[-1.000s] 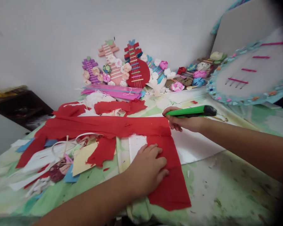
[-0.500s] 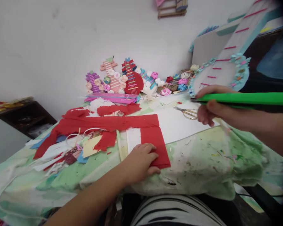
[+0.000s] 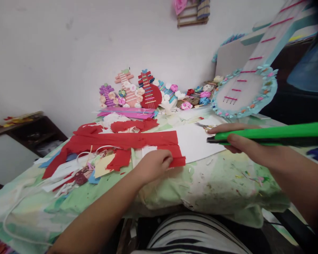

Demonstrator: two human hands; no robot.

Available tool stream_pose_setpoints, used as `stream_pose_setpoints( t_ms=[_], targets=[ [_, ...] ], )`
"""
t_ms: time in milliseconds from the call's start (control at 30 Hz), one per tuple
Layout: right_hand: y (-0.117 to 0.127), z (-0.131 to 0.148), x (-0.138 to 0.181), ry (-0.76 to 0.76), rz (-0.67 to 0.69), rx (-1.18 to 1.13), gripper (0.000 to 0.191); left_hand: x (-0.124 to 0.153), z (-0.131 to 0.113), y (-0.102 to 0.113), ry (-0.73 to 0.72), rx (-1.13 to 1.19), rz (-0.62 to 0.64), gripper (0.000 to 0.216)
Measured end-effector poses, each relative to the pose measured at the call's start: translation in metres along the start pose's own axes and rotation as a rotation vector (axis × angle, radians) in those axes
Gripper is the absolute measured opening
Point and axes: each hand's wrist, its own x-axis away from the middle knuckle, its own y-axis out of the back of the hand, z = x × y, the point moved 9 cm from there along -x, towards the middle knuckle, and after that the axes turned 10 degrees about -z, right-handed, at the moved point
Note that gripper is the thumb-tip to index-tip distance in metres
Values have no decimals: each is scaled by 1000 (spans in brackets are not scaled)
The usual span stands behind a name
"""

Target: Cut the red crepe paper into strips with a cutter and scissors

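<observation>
My left hand (image 3: 157,165) is closed at the near edge of the red paper (image 3: 175,151), its fingertips pinching where the edge is turned up. A white piece (image 3: 145,150) shows beside that hand, partly under the paper. My right hand (image 3: 245,141), raised over the right side of the table, is wrapped round a long green stapler (image 3: 278,132) with a black underside. The stapler's narrow black end points left, toward the red paper but apart from it. Just beyond the right hand lie gold-handled scissors (image 3: 207,126), partly hidden, on a white sheet (image 3: 194,141).
Decorated toy instruments (image 3: 149,92) line the wall. A large pale-blue one (image 3: 243,95) leans at right. Paper scraps (image 3: 103,165) and a white cord (image 3: 9,215) lie at left on the green-and-white cloth (image 3: 214,187). A dark shelf (image 3: 39,134) stands at far left.
My left hand has gone from lying flat on the red paper to curled at its edge, which is now turned up. My right hand and the stapler have come lower and nearer.
</observation>
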Motion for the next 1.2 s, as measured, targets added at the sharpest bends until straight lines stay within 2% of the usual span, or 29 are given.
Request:
stream_pose_setpoints(
  t_ms=[167,267,400,500,600,800,1033,1200],
  targets=[
    [-31,-42,-32,-259,23,143,41,-46,29,16,57,-30,-87,20],
    [-46,-70,-51,-324,67,266,46,-75,48,27,114,-77,-149,21],
    [-54,-98,-64,-350,114,543,51,-103,63,36,132,-121,-176,20],
    [-54,-108,-68,-325,134,721,55,-119,69,39,132,-141,-194,19],
    [-56,-114,-74,-280,180,864,51,-133,74,42,130,-143,-210,20],
    [-65,-129,-89,-247,291,976,47,-151,85,46,130,-133,-250,20],
    [-78,-145,-90,-229,388,1007,52,-155,99,41,120,-119,-262,21],
    [-65,-146,-93,-200,420,983,59,-158,114,32,112,-130,-251,19]
  ],
)
